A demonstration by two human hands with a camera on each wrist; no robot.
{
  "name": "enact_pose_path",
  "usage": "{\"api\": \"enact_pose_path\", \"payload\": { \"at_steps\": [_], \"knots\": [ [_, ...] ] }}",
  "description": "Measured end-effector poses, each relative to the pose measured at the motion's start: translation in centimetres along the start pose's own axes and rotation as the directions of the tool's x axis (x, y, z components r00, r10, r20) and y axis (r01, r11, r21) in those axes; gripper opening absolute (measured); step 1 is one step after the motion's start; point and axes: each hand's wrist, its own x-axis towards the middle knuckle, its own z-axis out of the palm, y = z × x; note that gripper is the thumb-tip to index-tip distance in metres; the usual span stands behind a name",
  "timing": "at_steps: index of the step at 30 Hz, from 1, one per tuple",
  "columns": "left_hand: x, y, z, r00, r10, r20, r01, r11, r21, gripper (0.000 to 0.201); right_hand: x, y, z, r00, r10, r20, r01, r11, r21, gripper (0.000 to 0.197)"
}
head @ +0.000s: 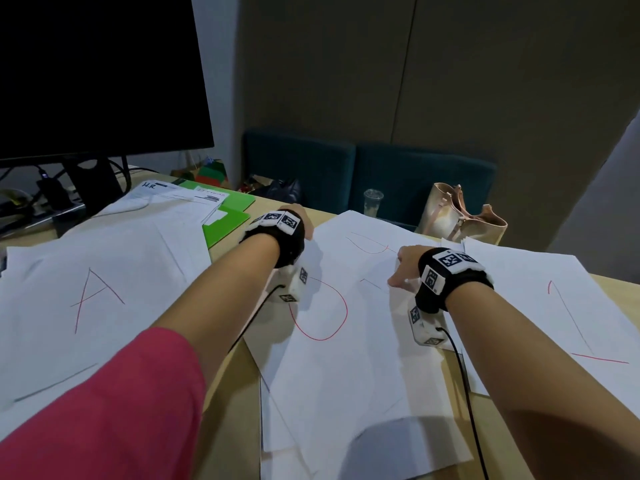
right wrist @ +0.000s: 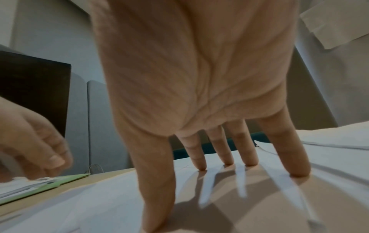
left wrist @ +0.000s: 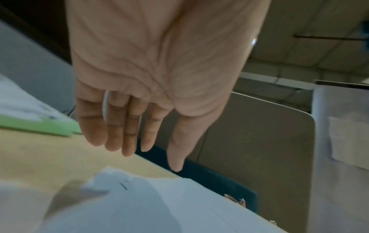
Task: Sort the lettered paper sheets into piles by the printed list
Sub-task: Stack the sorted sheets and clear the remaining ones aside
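**Q:** Fingers first: what are they doing?

**A:** On the right hand [right wrist: 199, 88] all 4 fingers [right wrist: 247, 156] are straight and spread, tips pressing down on the white sheets of the middle pile [head: 332, 358]; the thumb reaches down to the paper too. Nothing is pinched. The left hand [left wrist: 155, 71] hangs over the far edge of the desk [left wrist: 49, 154], fingers straight and together, holding nothing.

**Q:** And the sheets themselves?

**A:** Plain white, each with 1 large hand-drawn red letter. The middle pile lies loosely fanned between the forearms, a sheet with a U-like curve [head: 318, 306] on top and another curved letter showing further back. A sheet marked A [head: 93, 296] tops a pile at the left. A third pile [head: 571, 306] lies at the right; I cannot read its letter for certain. A printed page [head: 180, 197] rests on a green folder [head: 225, 220] near the monitor [head: 97, 71], possibly the list.

**Q:** What could go wrong?

**A:** Flat fingertips may drag 2 sheets together, since the stack is slack and overlapping. A push could slide papers toward the near edge, or under the neighbouring pile, mixing letters. The wrist cable [head: 464, 375] trails across the paper and might snag a corner.
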Motion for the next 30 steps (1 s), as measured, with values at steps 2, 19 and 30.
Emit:
{"api": "enact_pose_path", "payload": {
  "at_steps": [2, 19, 30],
  "knots": [
    [1.1, 0.5, 0.7, 0.999, -0.010, 0.052, 0.014, 0.997, -0.072, 0.015, 0.1, 0.0, -0.2, 1.000, -0.001, -0.008, 0.000, 1.000, -0.027, 0.038],
    [2.6, 1.4, 1.8, 0.974, -0.120, 0.193, 0.158, 0.968, -0.196, 0.043, 1.0, -0.2, -0.8, 0.999, 0.032, 0.033, -0.030, 0.997, -0.076, 0.045],
    [5.2, 1.6, 2.7, 0.987, -0.157, 0.024, 0.151, 0.878, -0.455, 0.049, 1.1, -0.2, -1.1, 0.999, 0.042, 0.035, -0.041, 0.999, -0.034, 0.047]
  ]
}}
